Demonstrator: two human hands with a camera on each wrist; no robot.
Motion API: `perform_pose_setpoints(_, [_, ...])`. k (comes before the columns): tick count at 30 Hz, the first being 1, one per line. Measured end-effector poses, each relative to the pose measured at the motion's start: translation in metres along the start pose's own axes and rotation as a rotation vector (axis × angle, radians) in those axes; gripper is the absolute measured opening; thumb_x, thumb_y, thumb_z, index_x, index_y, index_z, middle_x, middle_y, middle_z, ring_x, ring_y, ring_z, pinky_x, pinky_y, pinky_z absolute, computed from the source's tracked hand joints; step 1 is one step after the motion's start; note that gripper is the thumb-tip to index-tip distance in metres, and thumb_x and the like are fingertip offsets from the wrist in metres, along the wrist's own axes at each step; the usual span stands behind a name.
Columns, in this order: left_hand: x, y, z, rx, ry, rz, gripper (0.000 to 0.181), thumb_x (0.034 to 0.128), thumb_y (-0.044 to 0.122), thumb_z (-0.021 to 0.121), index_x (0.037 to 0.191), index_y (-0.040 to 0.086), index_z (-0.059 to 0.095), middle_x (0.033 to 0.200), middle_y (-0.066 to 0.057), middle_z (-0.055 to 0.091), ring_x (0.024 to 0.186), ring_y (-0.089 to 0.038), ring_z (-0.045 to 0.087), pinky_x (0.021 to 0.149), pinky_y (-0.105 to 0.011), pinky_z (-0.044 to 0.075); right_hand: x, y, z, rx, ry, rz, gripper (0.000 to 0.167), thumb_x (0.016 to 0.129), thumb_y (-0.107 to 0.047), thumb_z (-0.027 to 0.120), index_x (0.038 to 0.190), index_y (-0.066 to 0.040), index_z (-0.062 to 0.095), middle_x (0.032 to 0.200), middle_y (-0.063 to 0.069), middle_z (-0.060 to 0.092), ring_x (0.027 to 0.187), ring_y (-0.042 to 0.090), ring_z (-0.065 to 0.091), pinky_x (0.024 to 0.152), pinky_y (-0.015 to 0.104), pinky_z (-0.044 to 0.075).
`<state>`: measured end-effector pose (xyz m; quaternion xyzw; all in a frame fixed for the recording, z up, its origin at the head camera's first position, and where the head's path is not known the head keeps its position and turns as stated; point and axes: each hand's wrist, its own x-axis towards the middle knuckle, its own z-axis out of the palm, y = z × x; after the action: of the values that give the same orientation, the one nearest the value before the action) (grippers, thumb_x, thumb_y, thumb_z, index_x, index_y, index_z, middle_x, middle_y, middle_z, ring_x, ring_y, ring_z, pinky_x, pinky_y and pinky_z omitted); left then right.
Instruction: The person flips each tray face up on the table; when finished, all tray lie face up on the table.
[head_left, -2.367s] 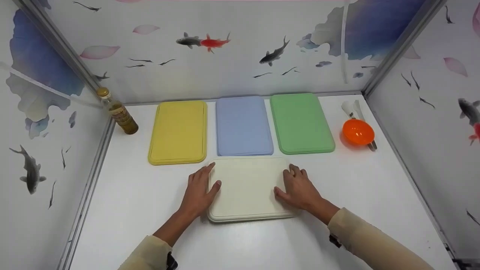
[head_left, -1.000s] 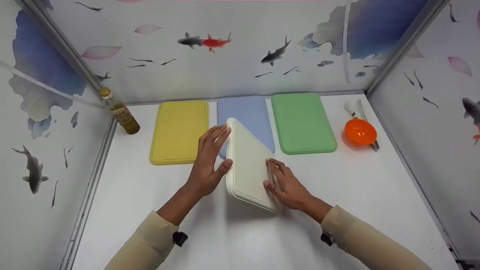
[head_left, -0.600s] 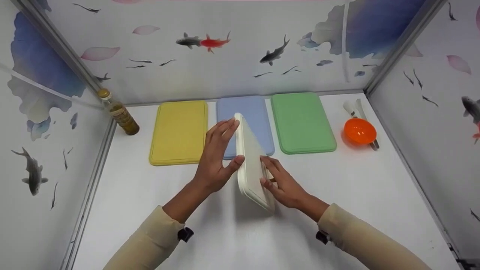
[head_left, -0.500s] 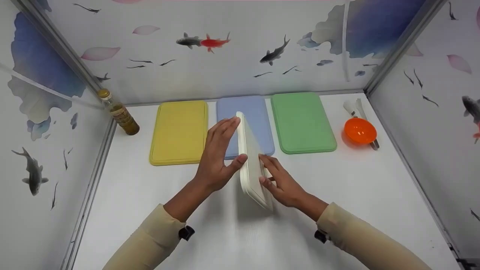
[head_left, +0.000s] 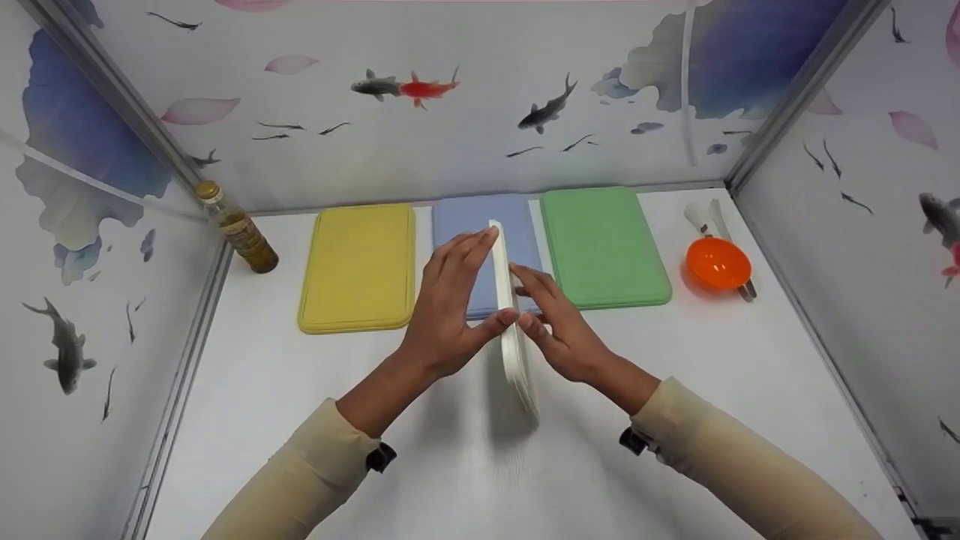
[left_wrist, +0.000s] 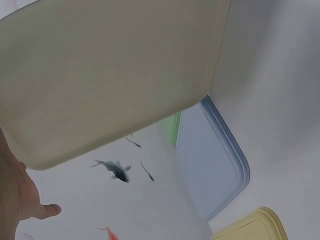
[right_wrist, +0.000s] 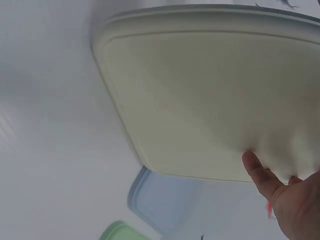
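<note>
Cream board (head_left: 514,360) barred the middle, upright; passage lay over tabletop (head_left: 285,375) nearer than the yellow board (head_left: 358,268), orange bowl (head_left: 718,264) obstructed far right, bottle (head_left: 245,234) far left

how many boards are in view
4: yellow board, blue board and green board in a row, left to right; cream board on edge between left hand and right hand. Others underneath wouldn't show.

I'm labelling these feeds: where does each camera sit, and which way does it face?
Head: on the head, facing forward and down to the white table and cream board; left hand, right hand and both sleeves show.
Left wrist: on that wrist, facing one broad side of the cream board; part of the left hand, lower left.
Right wrist: on that wrist, facing the board's opposite side; part of the right hand, lower right.
Shared: both wrist views show the cream board and part of the blue board.
</note>
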<state>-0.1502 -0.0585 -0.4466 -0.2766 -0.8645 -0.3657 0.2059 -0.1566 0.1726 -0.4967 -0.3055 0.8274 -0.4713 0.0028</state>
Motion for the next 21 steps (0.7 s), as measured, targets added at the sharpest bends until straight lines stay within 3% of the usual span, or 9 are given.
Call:
perform_pose_setpoints(7, [0.005,0.004,0.005,0.003,-0.001,0.027,0.104,0.0988,0.094,0.027,0.175,0.023,0.032,0.173,-0.002,0.046,0.161,-0.025,0.036,0.132,-0.057,0.03,0.022,-0.022,-0.018,-0.021,0.056,-0.071,0.097,0.104,-0.086,0.029,0.178,-0.025,0.022,0.176,0.01,0.034,0.149,0.04,0.057,0.094,0.062,0.064])
perform_pose_setpoints(12, [0.006,0.004,0.009,-0.01,-0.009,0.035,0.11,0.0954,0.097,0.023,0.175,0.022,0.031,0.175,-0.001,0.044,0.163,-0.028,0.035,0.134,-0.067,0.021,0.03,-0.034,-0.027,-0.023,0.031,-0.096,0.1,0.1,-0.09,0.032,0.179,-0.028,0.02,0.179,0.006,0.029,0.151,0.04,0.053,0.091,0.06,0.065])
perform_pose_setpoints(21, [0.003,0.0,0.014,-0.115,-0.028,0.021,0.102,0.1016,0.088,0.011,0.175,0.019,0.028,0.175,0.001,0.046,0.162,-0.031,0.035,0.126,-0.066,0.034,0.029,-0.047,-0.042,0.002,-0.084,-0.006,0.11,0.095,-0.092,0.05,0.179,-0.035,0.01,0.186,0.003,0.01,0.161,0.05,0.038,0.086,0.062,0.065])
